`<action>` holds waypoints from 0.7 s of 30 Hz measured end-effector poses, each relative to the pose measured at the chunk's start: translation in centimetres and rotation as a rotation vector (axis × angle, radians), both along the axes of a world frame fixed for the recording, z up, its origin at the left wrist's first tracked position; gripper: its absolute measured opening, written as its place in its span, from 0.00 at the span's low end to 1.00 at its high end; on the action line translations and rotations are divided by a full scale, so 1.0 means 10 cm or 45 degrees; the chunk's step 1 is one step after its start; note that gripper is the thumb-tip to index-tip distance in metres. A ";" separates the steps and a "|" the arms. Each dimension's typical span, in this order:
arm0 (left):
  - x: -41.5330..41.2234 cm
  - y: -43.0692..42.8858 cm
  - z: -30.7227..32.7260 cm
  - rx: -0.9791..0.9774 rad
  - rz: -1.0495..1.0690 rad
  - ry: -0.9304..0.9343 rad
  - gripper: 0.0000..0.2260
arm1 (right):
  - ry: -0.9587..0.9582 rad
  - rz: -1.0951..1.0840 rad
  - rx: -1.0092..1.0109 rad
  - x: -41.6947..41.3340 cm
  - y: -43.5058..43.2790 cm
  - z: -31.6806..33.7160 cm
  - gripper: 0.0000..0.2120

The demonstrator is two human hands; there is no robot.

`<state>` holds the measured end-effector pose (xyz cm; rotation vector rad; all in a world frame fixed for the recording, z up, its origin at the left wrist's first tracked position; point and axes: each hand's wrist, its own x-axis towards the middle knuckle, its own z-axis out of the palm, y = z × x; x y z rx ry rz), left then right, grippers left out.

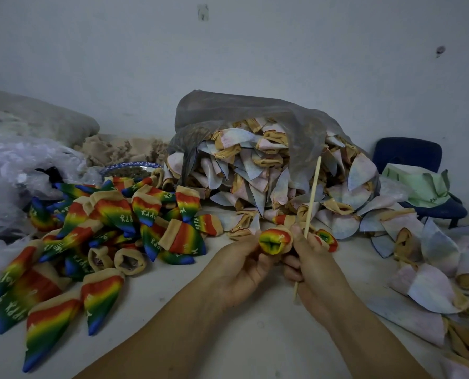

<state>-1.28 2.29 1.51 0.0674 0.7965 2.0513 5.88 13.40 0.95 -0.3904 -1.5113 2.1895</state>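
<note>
Left hand (241, 272) curled round the rainbow cone (274, 242), centre frame, held just above the tabletop (227, 337). It's soft fabric with a tan cuff, and I see its puckered open mouth facing the camera. Right hand (315, 269) pinches a thin, straight wooden stick (311, 198), near-upright, just beside the cone. Rainbow pile (104, 228) lies left; a crinkly grey plastic bag (255, 110) of pale pieces sits behind.

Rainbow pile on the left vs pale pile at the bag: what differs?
Colour: the rainbow pile shows bright red-to-blue stripes with white lettering; the pale pile is washed-out pink-blue with no readable print. Place: the rainbow pile lies loose on the table; the pale pile spills out of a grey plastic bag. Shared: both hold pointed fabric pieces with tan cuffs.
</note>
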 end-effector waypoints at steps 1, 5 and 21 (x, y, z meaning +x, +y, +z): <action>0.02 0.02 -0.03 -0.137 0.081 0.186 0.09 | -0.029 -0.028 0.033 0.00 -0.01 0.00 0.10; 0.09 0.02 -0.10 -0.695 0.533 1.235 0.04 | -0.174 -0.237 0.387 -0.02 -0.04 -0.05 0.08; -0.11 -0.02 -0.16 -0.202 0.434 0.607 0.12 | -0.270 -0.292 1.034 0.01 -0.09 -0.08 0.15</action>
